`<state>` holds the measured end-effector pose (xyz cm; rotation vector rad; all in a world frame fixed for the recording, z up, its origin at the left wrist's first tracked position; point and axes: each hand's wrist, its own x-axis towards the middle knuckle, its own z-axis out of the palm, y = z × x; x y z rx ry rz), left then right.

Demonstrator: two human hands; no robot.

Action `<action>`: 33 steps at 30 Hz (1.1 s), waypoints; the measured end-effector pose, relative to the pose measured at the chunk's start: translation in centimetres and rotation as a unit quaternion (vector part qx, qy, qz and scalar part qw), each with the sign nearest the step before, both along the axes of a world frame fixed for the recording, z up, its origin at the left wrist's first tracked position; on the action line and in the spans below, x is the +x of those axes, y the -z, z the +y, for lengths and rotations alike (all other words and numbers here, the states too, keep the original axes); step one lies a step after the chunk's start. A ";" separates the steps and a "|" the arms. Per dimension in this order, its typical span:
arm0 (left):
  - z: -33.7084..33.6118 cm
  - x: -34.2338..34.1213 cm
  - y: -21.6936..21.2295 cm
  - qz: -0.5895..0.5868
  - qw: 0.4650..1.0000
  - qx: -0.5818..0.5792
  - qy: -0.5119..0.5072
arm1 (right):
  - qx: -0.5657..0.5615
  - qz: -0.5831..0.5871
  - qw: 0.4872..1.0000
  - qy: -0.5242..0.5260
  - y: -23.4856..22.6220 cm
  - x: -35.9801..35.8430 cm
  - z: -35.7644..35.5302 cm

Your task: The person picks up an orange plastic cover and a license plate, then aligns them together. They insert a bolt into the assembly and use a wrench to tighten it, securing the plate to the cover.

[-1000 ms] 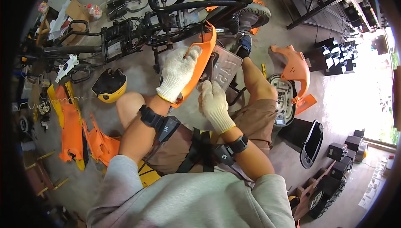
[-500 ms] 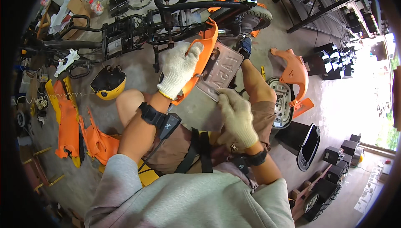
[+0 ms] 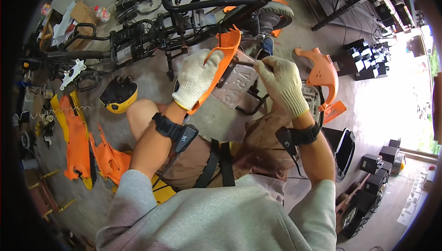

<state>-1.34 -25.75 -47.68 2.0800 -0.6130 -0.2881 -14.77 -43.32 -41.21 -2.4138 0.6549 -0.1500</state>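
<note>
My left hand [image 3: 195, 77], in a white knit glove, is closed around a curved orange fender panel [image 3: 224, 54]. A metal number plate [image 3: 239, 83] with raised characters sits against the panel's right side. At the plate's upper right, my gloved right hand [image 3: 282, 83] has its fingers curled together. From its fingertips a thin dark rod [image 3: 244, 63] reaches left across the plate's upper part toward the panel. The rod's other end is too small to make out clearly.
Ahead stands a stripped black scooter frame [image 3: 152, 39] with a wheel [image 3: 276, 17]. Orange body panels [image 3: 76, 133] and a yellow helmet [image 3: 120, 95] lie on the floor at left. At right are another orange panel [image 3: 321, 74] and a black bin-like part [image 3: 345, 154].
My right hand has swung up and away from me, from the plate's near corner to its far right side. The thin rod has turned with it. My left hand keeps its grip.
</note>
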 end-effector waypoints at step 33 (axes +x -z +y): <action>-0.5 -1.0 1.4 0.011 0.997 -0.068 -0.035 | 0.352 -0.007 0.905 0.238 9.0 -0.5 13.3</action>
